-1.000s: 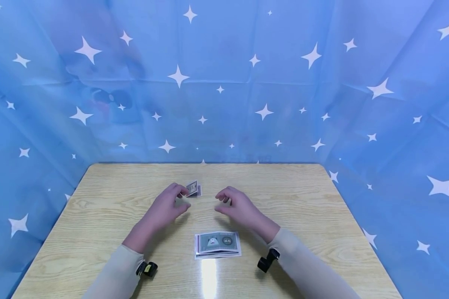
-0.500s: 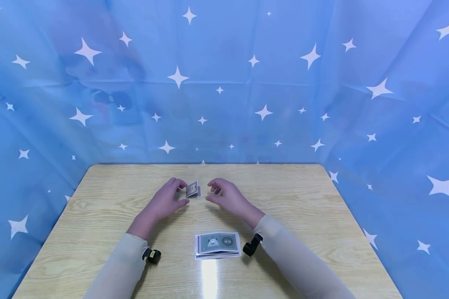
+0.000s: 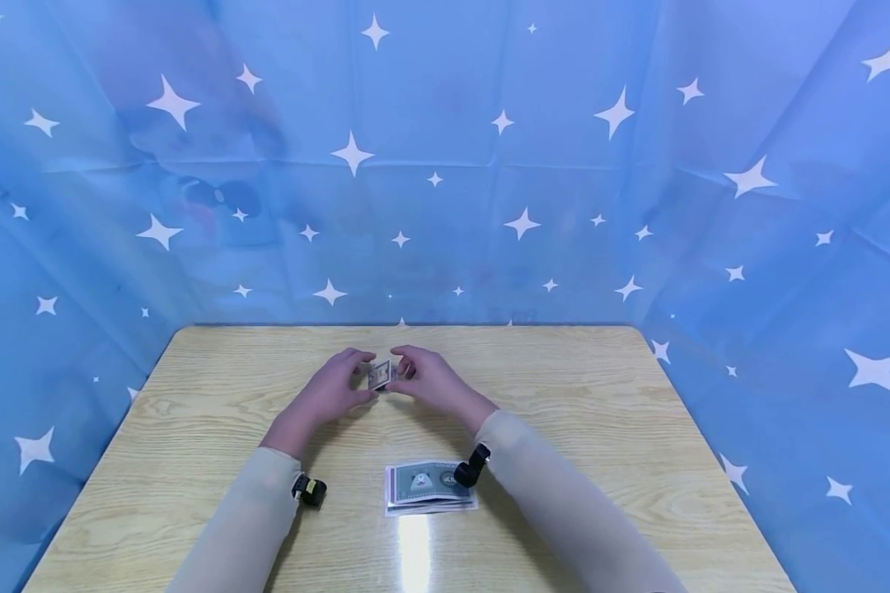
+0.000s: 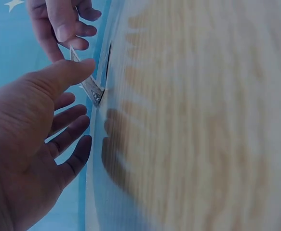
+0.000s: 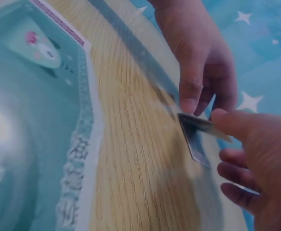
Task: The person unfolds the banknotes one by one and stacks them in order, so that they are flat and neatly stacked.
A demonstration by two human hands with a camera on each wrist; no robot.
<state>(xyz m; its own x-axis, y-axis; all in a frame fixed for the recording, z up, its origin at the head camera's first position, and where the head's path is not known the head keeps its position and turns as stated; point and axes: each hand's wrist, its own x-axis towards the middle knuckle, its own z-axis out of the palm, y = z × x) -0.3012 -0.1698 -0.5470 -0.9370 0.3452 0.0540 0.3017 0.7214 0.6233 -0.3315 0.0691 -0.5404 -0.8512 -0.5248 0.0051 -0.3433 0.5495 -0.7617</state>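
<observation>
A small folded paper note (image 3: 379, 375) with a printed grey face stands partly raised at the back of the table, like a half-closed V in the right wrist view. My left hand (image 3: 330, 389) is at its left side, thumb and fingers apart and loosely bent. My right hand (image 3: 439, 384) is at its right, thumb tip at the note's edge and fingers loosely bent. In the left wrist view the left thumb overlaps the folded note (image 4: 93, 87); whether it touches cannot be told. Neither hand visibly pinches the note.
A stack of green printed play banknotes (image 3: 421, 483) lies nearer on the wooden table (image 3: 601, 395), its right end partly behind the right wrist camera (image 3: 472, 467). A blue starry curtain (image 3: 445, 206) surrounds the table's back and sides.
My right hand has moved left and away from me, reaching the folded note. The left hand has shifted slightly inward. The folded note and the banknote stack stay in place.
</observation>
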